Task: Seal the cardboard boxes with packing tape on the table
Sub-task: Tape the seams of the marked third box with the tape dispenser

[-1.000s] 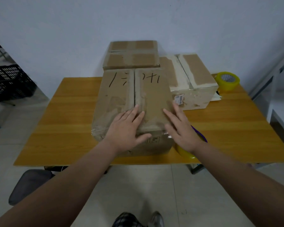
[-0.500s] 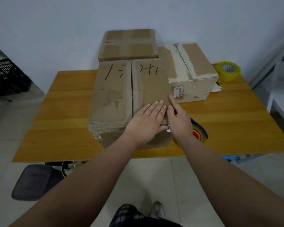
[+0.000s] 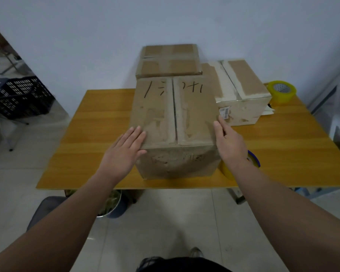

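Cardboard of the front box (image 3: 175,118) at the near edge of the desk (image 3: 98,122) looks stiff but worn and probably light, so brace its sides where your left hand (image 3: 124,150) and right hand (image 3: 232,146) press, fingers (image 3: 134,135) straight and together.

My left hand (image 3: 124,152) reaches forward and lies flat, palm down, fingers straight and pressed together, thumb spread inward. My right hand (image 3: 231,144) reaches forward on edge, palm turned inward, fingers straight and pointing ahead.
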Motion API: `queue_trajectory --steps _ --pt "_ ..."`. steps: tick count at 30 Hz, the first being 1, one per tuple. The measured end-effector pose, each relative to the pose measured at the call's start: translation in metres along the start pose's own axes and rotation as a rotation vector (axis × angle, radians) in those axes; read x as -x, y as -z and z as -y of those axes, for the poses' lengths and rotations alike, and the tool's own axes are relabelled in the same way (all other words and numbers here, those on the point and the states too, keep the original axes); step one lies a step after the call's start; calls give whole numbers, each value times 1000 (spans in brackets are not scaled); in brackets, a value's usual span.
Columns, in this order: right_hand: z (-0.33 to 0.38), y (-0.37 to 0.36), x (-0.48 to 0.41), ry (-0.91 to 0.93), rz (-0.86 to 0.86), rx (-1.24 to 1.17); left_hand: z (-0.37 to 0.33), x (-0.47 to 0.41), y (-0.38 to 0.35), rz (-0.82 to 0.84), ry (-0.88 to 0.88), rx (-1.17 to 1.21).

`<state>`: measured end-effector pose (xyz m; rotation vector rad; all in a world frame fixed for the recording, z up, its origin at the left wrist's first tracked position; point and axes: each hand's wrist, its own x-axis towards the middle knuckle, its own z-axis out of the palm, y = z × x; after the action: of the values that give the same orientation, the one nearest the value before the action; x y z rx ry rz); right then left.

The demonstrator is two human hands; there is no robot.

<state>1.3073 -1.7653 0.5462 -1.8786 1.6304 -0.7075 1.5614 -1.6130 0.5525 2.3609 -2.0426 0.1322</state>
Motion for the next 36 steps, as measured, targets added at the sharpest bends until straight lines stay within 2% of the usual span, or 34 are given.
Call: queue_trajectory --steps 3,5,6,9,15,19,22,24,25,31,34,36 --pt "9 -3 9 -59 -142 134 11 5 -3 91 120 307" --pt "19 -10 23 -129 -234 96 11 10 -3 128 189 562" --pt "24 -15 31 -161 -254 65 11 13 -4 97 193 608" --pt "38 -29 51 -203 -248 35 14 27 -2 4 111 505" --pt "55 -42 81 -242 -145 -29 32 74 13 89 -71 301" --pt "77 -62 101 -262 -72 54 48 99 18 127 -164 203" --pt "100 -83 115 -249 -70 5 59 105 26 -6 -320 150" --pt "110 -94 123 -213 -25 -12 69 105 29 -127 -322 114" --pt "113 -96 125 -183 7 -7 76 103 29 -129 -321 71" --pt "125 -107 128 69 203 54 112 108 16 34 -445 -61" --pt "137 -125 139 115 387 80 117 122 12 35 -430 -23" --pt "148 -139 150 171 442 31 118 130 14 -7 -409 16"
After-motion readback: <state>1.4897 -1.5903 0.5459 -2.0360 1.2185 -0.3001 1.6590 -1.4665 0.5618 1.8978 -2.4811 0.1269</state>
